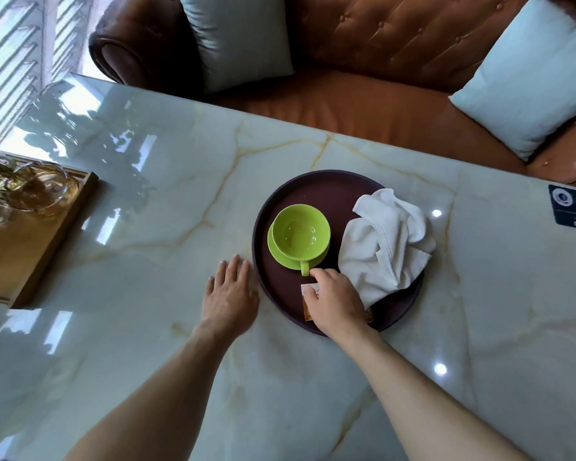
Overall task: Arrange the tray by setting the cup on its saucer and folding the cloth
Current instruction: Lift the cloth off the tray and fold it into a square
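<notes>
On the marble table, a round dark tray sits near the middle, close to the edge nearest the person. Green cup stands upright on its green saucer, both in the left half of the tray; the cup is empty, and its handle points toward the person. White cloth lies crumpled and unfolded in the right half of the tray, one part spilling over the tray's right rim. Right hand is over the near part of the tray, fingers curled, with the fingertips right at the cup handle; whether they actually pinch the handle or only touch it cannot be told. Under that hand a small packet, white and orange-brown, lies flat on the tray floor, mostly covered by the hand. Left hand rests flat and open on the table, palm down, fingers spread, just beside the tray's left rim, holding nothing. Both forearms are bare. Far left of the table: a wooden tray carrying glassware. Right edge of the table: a dark card with print too small to read. Behind the table, a brown leather sofa with two pale blue cushions.
</notes>
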